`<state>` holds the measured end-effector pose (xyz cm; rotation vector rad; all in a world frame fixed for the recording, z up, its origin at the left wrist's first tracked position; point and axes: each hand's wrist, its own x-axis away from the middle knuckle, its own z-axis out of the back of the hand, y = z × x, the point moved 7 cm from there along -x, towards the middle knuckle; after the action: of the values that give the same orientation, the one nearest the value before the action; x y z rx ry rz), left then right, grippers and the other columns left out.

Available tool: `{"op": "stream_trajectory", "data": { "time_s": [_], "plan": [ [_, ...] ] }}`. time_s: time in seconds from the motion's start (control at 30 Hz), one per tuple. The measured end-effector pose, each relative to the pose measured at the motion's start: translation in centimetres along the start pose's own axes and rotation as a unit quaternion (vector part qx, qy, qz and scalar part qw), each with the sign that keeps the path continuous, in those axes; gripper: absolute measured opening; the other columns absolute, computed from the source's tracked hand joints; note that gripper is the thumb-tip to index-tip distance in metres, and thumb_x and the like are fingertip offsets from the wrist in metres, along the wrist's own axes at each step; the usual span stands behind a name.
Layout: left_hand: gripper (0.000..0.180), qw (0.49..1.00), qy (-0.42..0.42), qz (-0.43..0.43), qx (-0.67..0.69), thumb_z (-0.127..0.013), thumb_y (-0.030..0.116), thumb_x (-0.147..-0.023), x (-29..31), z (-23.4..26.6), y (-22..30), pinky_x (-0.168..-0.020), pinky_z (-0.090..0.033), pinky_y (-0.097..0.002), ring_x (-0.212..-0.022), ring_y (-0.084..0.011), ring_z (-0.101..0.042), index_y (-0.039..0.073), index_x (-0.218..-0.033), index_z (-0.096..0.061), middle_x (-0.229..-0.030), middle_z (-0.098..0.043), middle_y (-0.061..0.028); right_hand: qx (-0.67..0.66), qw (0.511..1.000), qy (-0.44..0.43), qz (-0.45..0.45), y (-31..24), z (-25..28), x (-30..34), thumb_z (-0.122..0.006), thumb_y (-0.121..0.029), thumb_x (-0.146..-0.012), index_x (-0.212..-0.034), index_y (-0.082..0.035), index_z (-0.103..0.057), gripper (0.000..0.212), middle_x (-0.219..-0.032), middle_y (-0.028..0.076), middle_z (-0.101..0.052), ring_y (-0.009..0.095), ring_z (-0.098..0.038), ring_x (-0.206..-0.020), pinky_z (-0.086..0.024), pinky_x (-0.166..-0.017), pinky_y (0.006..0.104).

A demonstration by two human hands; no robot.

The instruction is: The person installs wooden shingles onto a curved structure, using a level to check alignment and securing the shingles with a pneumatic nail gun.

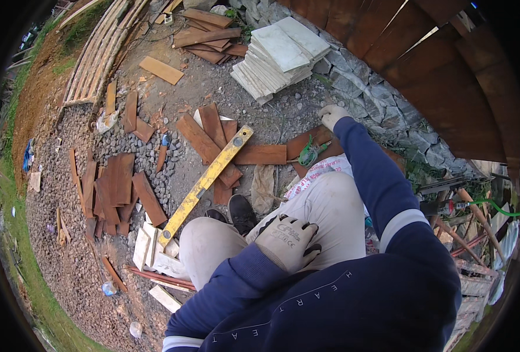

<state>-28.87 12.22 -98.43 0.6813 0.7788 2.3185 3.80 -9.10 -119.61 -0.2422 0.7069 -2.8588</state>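
My right hand point(333, 116), in a light grey glove, reaches forward beside the foot of the grey stone wall point(359, 82). Its fingers are curled closed; whatever they hold, if anything, is hidden. On my lap rests my left hand point(284, 239), in a light grey glove with dark finger undersides, its fingers apart and loosely bent. Ahead of my knees a long yellow spirit level point(204, 185) lies slantwise across brown wood-look planks point(198, 138). A tangle of green string point(311, 151) sits on planks below my right hand, next to a white sack with red print point(318, 173).
Pale slabs point(283, 53) are stacked by the wall. More brown planks point(116, 182) lie in piles to the left on gravel. A blue-handled tool point(163, 149) lies near them. White offcuts point(145, 246) are by my left knee; rusty sheeting point(424, 64) rises at the right.
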Motion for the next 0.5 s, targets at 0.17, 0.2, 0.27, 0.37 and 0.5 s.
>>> {"op": "stream_trajectory", "data": {
  "time_s": [0.17,0.2,0.27,0.37,0.5],
  "plan": [
    [0.049,1.000,0.012,-0.019,0.016,-0.063,0.040,-0.093,0.4,0.4,0.8,-0.101,-0.047,-0.0411,-0.110,-0.0305,-0.064,0.005,-0.128,-0.062,-0.120,-0.067,-0.0144,0.072,0.986,-0.003,-0.152,9.7,-1.3,5.1,-0.060,-0.018,-0.082,-0.106,-0.011,-0.075,0.029,-0.107,0.018,-0.072,0.035,-0.067,-0.106,-0.052,-0.095,0.0418],
    [0.049,0.999,0.021,-0.021,0.017,-0.063,0.040,-0.093,0.6,0.4,0.9,-0.101,-0.047,-0.0410,-0.110,-0.0304,-0.064,0.005,-0.128,-0.062,-0.120,-0.067,-0.0145,0.084,0.982,-0.018,-0.168,10.0,-2.2,5.4,-0.061,-0.018,-0.082,-0.108,-0.012,-0.074,0.030,-0.110,0.018,-0.072,0.035,-0.066,-0.108,-0.051,-0.096,0.0419],
    [0.050,0.999,0.035,-0.028,0.011,-0.063,0.040,-0.094,0.6,0.5,0.8,-0.100,-0.047,-0.0409,-0.109,-0.0300,-0.064,0.005,-0.128,-0.061,-0.120,-0.067,-0.0151,0.120,0.986,-0.046,-0.106,7.9,-4.2,5.5,-0.062,-0.018,-0.083,-0.113,-0.013,-0.073,0.033,-0.117,0.017,-0.070,0.035,-0.065,-0.111,-0.051,-0.098,0.0422],
    [0.049,0.999,0.038,-0.029,-0.001,-0.062,0.040,-0.095,0.2,0.7,0.5,-0.099,-0.048,-0.0412,-0.108,-0.0294,-0.065,0.006,-0.129,-0.061,-0.120,-0.068,-0.0134,0.190,0.973,-0.130,-0.014,3.1,-7.8,4.4,-0.064,-0.021,-0.085,-0.129,-0.016,-0.065,0.045,-0.128,0.015,-0.065,0.034,-0.061,-0.119,-0.049,-0.100,0.0439],
    [0.046,1.000,0.009,-0.019,-0.015,-0.060,0.040,-0.096,-0.3,-0.2,-0.2,-0.099,-0.047,-0.0407,-0.109,-0.0276,-0.065,0.008,-0.130,-0.061,-0.121,-0.068,-0.0107,0.278,0.916,-0.239,0.165,-3.0,-12.5,3.2,-0.067,-0.023,-0.083,-0.141,-0.018,-0.055,0.060,-0.136,0.010,-0.060,0.032,-0.054,-0.128,-0.045,-0.104,0.0479]
  ]
}}
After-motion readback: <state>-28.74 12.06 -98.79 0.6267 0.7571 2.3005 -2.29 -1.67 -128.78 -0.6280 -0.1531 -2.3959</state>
